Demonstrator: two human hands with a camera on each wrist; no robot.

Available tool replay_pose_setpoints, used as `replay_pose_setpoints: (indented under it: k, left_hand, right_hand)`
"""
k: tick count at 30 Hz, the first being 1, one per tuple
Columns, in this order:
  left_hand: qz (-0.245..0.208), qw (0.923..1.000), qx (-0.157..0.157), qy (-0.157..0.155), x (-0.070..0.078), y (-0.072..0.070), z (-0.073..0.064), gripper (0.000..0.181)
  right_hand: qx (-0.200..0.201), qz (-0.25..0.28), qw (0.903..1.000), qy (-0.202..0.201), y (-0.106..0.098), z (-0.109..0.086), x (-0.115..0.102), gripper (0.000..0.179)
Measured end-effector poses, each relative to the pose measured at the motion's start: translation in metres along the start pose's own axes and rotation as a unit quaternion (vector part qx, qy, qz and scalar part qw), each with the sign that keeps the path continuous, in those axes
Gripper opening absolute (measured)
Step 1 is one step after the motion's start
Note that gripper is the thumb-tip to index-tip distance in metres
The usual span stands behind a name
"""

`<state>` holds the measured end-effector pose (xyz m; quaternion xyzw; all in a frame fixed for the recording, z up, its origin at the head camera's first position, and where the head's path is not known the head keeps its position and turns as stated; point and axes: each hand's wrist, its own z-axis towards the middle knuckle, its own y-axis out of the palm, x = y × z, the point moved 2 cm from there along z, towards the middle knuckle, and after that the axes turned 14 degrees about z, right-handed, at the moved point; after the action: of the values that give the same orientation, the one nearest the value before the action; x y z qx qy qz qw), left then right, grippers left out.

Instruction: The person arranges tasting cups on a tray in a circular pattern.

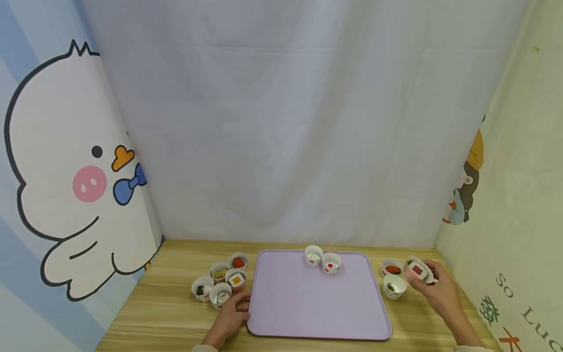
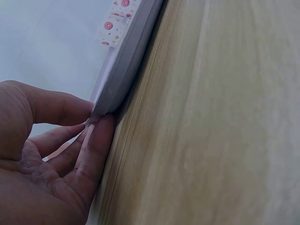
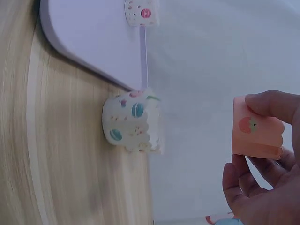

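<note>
A lilac tray [image 1: 316, 298] lies on the wooden table. My left hand [image 1: 230, 313] is at its left edge; in the left wrist view, fingers and thumb pinch the tray's rim [image 2: 133, 56]. On the right, my right hand [image 1: 440, 293] grips a paper cupcake cup [image 1: 418, 269], pink with a strawberry print [image 3: 255, 133] in the right wrist view. Inside that cup shows a white piece with a dark red square. Just left of it stand a cup with red contents [image 1: 391, 268] and a white cup [image 1: 394, 287] with something dark green in it.
Two printed cups [image 1: 313, 256] stand at the tray's back edge. Left of the tray, several cups [image 1: 203, 289] cluster together, with red, green, orange and dark contents. A pale curtain [image 1: 281, 146] hangs behind the table, and printed cloths [image 1: 57, 171] line both sides.
</note>
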<state>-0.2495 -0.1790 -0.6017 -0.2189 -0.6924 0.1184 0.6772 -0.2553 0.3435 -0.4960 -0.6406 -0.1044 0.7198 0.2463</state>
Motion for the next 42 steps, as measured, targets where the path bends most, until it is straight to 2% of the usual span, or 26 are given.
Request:
replay_pose_setpoints:
  k: [11, 15, 26, 32, 42]
  left_hand:
    - [-0.003, 0.9999, -0.005, -0.012, -0.001, 0.0, 0.001, 0.06]
    - [0.0, 0.9999, -0.007, -0.008, -0.001, 0.0, 0.002, 0.06]
    - [0.007, 0.9999, -0.008, -0.011, -0.005, 0.0, 0.004, 0.061]
    - [0.007, 0.9999, -0.006, -0.012, -0.002, -0.001, 0.003, 0.06]
    - [0.011, 0.9998, -0.007, -0.015, -0.001, -0.001, 0.003, 0.06]
  right_hand:
    - [-0.009, 0.018, 0.9996, -0.021, 0.024, -0.005, -0.022, 0.066]
    - [-0.016, 0.026, 0.9991, -0.031, 0.035, -0.005, -0.029, 0.063]
    - [-0.038, 0.051, 0.9959, -0.064, 0.071, -0.006, -0.039, 0.059]
    - [-0.055, 0.077, 0.9944, -0.047, 0.089, -0.007, -0.043, 0.06]
    - [-0.059, 0.081, 0.9947, -0.022, 0.122, -0.005, -0.041, 0.058]
